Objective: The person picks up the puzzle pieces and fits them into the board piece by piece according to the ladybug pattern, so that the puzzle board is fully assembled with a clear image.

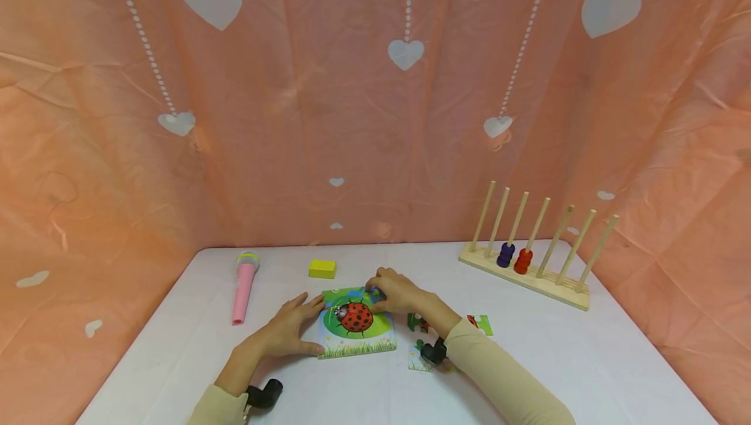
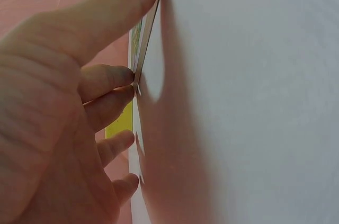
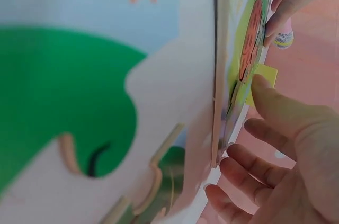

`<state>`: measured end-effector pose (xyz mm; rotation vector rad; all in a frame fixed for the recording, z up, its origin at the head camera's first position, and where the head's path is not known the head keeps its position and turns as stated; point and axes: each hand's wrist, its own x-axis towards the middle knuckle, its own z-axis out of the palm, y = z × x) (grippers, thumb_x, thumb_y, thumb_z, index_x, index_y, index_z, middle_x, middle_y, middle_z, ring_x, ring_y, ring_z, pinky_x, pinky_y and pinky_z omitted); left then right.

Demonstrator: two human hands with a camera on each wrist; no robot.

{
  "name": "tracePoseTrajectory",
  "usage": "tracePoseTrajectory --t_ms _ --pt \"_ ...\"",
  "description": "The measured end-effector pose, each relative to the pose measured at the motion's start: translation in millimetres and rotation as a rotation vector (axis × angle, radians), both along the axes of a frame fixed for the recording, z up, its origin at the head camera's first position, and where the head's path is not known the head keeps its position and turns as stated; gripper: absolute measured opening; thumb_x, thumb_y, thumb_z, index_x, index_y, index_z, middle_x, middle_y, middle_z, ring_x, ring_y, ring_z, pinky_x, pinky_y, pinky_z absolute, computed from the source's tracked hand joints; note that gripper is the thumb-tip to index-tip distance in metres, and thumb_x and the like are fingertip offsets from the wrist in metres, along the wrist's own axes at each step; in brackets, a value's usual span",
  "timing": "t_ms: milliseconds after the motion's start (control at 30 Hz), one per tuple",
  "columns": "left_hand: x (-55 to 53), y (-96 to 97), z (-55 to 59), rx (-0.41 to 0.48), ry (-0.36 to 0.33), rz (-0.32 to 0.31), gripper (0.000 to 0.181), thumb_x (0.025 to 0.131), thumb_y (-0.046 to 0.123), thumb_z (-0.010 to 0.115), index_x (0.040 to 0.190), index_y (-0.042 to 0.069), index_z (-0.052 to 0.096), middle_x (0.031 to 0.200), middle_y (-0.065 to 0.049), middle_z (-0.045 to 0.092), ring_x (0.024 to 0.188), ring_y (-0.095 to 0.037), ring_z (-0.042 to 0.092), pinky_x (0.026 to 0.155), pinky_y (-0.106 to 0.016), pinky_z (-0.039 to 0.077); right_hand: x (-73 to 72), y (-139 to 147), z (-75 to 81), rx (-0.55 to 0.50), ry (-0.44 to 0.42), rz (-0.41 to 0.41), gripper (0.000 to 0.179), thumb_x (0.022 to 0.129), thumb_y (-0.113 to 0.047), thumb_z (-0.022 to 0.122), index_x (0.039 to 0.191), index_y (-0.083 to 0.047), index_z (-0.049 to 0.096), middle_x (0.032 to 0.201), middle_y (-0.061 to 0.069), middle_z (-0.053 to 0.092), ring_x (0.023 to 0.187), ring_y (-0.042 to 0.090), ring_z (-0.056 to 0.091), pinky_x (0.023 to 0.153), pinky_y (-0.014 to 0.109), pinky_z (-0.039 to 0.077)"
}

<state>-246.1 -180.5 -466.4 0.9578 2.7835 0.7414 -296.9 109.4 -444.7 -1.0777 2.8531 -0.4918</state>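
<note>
A ladybug picture puzzle (image 1: 353, 339) lies flat on the white table, its red spotted ladybug on a green oval. My left hand (image 1: 287, 328) touches its left side with fingers spread, thumb by the near corner; in the left wrist view the fingertips (image 2: 124, 78) meet the thin edge. Over the far right corner is my right hand (image 1: 400, 291), fingers bent loosely. In the right wrist view its thumb (image 3: 265, 89) is near the puzzle's face and its fingers near the edge, with nothing visible between them. The right hand partly hides that corner.
Loose puzzle pieces (image 1: 418, 363) lie right of the puzzle, partly under the right forearm. A yellow block (image 1: 323, 269) sits behind it, and a pink toy microphone (image 1: 243, 291) lies left. A wooden peg rack (image 1: 528, 276) with purple and red beads stands back right.
</note>
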Motion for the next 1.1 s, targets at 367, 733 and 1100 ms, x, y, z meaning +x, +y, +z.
tracePoseTrajectory --t_ms 367,733,1100 --pt "0.8 -1.0 1.6 0.000 0.004 0.002 0.093 0.075 0.044 0.085 0.142 -0.009 0.047 0.155 -0.023 0.037 0.141 -0.058 0.021 0.109 -0.074 0.018 5.7 6.4 0.3 -0.038 0.000 -0.022 0.035 0.093 -0.014 0.070 0.127 -0.005 0.066 0.118 0.010 0.057 0.102 0.023 0.055 0.082 0.038 0.050" --pt "0.3 0.3 4.4 -0.006 0.028 -0.015 0.093 0.075 0.044 0.085 0.141 -0.010 0.048 0.154 -0.024 0.038 0.139 -0.059 0.023 0.108 -0.074 0.020 13.7 44.8 7.1 -0.142 -0.097 -0.059 0.037 0.087 0.002 0.070 0.124 0.004 0.063 0.100 0.010 0.057 0.089 0.020 0.054 0.078 0.036 0.050" --pt "0.5 -0.6 0.8 -0.002 0.000 -0.005 0.093 0.075 0.045 0.084 0.142 -0.008 0.047 0.155 -0.023 0.037 0.141 -0.058 0.020 0.109 -0.074 0.017 46.1 66.1 11.5 -0.112 -0.139 -0.057 0.042 0.080 0.000 0.080 0.119 0.001 0.064 0.095 0.004 0.057 0.082 0.016 0.050 0.075 0.034 0.048"
